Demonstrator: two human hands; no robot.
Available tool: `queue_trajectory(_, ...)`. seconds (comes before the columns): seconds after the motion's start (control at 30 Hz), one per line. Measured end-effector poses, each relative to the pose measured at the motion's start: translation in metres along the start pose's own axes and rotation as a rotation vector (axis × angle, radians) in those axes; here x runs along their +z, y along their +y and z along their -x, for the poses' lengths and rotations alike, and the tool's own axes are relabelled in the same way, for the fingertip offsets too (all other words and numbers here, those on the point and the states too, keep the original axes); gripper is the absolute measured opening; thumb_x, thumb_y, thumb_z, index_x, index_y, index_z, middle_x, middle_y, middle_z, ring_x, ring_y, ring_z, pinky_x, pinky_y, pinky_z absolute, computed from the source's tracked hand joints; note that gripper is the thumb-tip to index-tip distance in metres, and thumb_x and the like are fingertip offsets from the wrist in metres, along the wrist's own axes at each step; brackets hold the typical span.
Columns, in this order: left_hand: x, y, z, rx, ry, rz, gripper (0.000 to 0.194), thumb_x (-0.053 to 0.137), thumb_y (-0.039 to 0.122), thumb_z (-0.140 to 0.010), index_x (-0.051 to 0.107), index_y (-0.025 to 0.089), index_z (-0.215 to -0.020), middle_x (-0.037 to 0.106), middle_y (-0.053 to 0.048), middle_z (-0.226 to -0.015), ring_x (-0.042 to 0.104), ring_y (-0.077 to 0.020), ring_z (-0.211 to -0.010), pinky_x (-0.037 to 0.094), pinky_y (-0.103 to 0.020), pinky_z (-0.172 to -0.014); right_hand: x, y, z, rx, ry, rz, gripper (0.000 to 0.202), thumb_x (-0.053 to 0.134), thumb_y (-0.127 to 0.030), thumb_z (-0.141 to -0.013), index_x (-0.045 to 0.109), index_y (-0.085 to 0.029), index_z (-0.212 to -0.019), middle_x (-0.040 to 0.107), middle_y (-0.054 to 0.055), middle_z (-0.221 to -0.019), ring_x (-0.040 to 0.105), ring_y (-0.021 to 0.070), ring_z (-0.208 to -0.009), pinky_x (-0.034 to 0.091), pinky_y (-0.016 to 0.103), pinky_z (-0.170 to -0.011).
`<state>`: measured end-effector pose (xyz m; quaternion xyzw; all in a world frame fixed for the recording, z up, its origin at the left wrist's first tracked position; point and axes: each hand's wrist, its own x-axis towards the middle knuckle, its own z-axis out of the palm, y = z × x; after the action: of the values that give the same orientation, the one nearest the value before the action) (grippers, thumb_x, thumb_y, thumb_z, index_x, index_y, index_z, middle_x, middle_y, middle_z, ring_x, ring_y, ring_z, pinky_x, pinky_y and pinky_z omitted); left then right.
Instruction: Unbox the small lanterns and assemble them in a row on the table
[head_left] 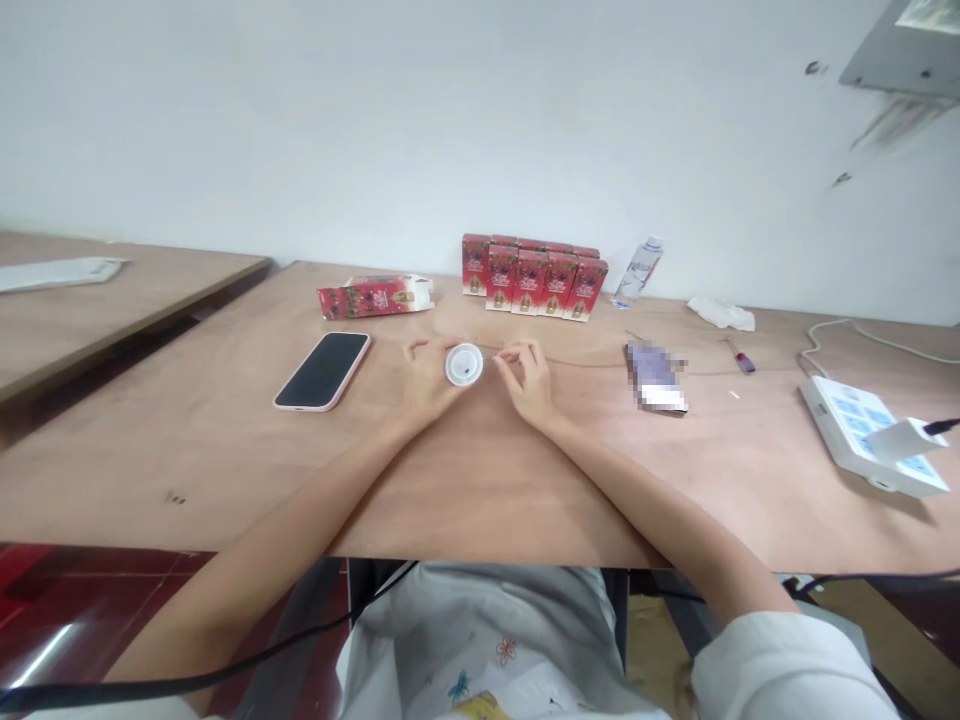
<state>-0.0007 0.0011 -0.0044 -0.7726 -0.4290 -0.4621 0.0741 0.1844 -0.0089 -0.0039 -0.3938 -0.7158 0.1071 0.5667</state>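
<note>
My left hand (pixel 427 378) is closed around a small white round piece (pixel 464 365), whose ringed face with a dark spot in the middle points up at me. Just to its right, the thumb and forefinger of my right hand (pixel 529 382) are pinched together. A thin, short, light-coloured thing (pixel 489 359) shows at those fingertips, too small to name. Both hands are above the middle of the wooden table (pixel 480 480).
Several red boxes (pixel 531 280) stand by the wall; an opened red box (pixel 375 298) lies left of them. A phone (pixel 324 372), bottle (pixel 639 272), tissue (pixel 721 313), purple packet (pixel 655 376), small red-handled tool (pixel 744 362) and white power strip (pixel 862 435) are around.
</note>
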Motion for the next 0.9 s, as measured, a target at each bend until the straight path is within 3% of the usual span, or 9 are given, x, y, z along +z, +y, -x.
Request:
queue_trajectory(0.17,0.000,0.008,0.002,0.071,-0.046,-0.012,0.035,0.059,0.044,-0.082,0.056,0.020,-0.107,0.069,-0.009,-0.100,0.063,-0.0253,-0.091,0.032,-0.043,-0.091,-0.005,-0.022,0.020,-0.057,-0.053,-0.003,0.013,0.056,-0.036,-0.087,0.063,-0.025,-0.085,0.056,0.006,-0.093,0.057,0.0195,-0.092,0.046,0.037,-0.086)
queue_trajectory(0.37,-0.004,0.024,0.001,0.167,-0.150,-0.079,0.024,0.050,0.039,-0.088,0.060,0.023,-0.103,0.072,-0.005,-0.099,0.063,-0.0235,-0.092,0.028,-0.041,-0.087,-0.003,-0.022,0.020,-0.113,-0.050,0.032,0.014,0.058,-0.037,-0.087,0.064,-0.025,-0.083,0.059,0.005,-0.091,0.058,0.0197,-0.089,0.046,0.036,-0.083)
queue_trajectory(0.5,-0.004,0.026,0.002,0.257,-0.091,-0.159,0.025,0.048,0.036,-0.091,0.059,0.022,-0.108,0.072,-0.006,-0.103,0.063,-0.0236,-0.095,0.027,-0.039,-0.085,0.000,-0.019,0.021,-0.209,-0.112,0.210,0.018,0.048,-0.032,-0.093,0.061,-0.023,-0.083,0.063,0.006,-0.088,0.057,0.0201,-0.085,0.043,0.036,-0.078)
queue_trajectory(0.63,-0.004,0.024,-0.001,0.315,-0.044,-0.235,0.023,0.047,0.030,-0.092,0.059,0.021,-0.110,0.072,-0.006,-0.105,0.063,-0.0236,-0.099,0.027,-0.039,-0.086,0.010,-0.015,0.022,-0.306,-0.080,0.351,0.024,0.037,-0.029,-0.096,0.054,-0.019,-0.082,0.063,0.009,-0.084,0.054,0.0211,-0.080,0.042,0.035,-0.072)
queue_trajectory(0.7,-0.007,0.019,-0.005,0.285,-0.039,-0.267,0.023,0.048,0.029,-0.091,0.059,0.021,-0.109,0.071,-0.007,-0.105,0.062,-0.0243,-0.099,0.027,-0.040,-0.087,0.014,-0.010,0.021,-0.278,-0.037,0.353,0.024,0.033,-0.028,-0.096,0.051,-0.020,-0.083,0.061,0.009,-0.085,0.054,0.0206,-0.080,0.043,0.034,-0.073)
queue_trajectory(0.8,-0.015,0.004,-0.012,0.076,0.016,-0.321,0.026,0.054,0.033,-0.086,0.058,0.019,-0.108,0.070,-0.011,-0.104,0.062,-0.0281,-0.097,0.027,-0.043,-0.088,0.016,0.002,0.012,-0.123,0.030,0.350,0.021,0.032,-0.026,-0.096,0.049,-0.020,-0.085,0.060,0.009,-0.086,0.054,0.0198,-0.080,0.043,0.034,-0.075)
queue_trajectory(0.9,-0.024,-0.011,-0.016,-0.100,0.035,-0.368,0.033,0.059,0.036,-0.082,0.056,0.017,-0.109,0.069,-0.013,-0.103,0.061,-0.0311,-0.096,0.027,-0.045,-0.088,0.017,0.014,-0.004,0.043,-0.021,0.418,0.016,0.040,-0.025,-0.094,0.051,-0.019,-0.084,0.062,0.010,-0.086,0.055,0.0217,-0.082,0.043,0.035,-0.076)
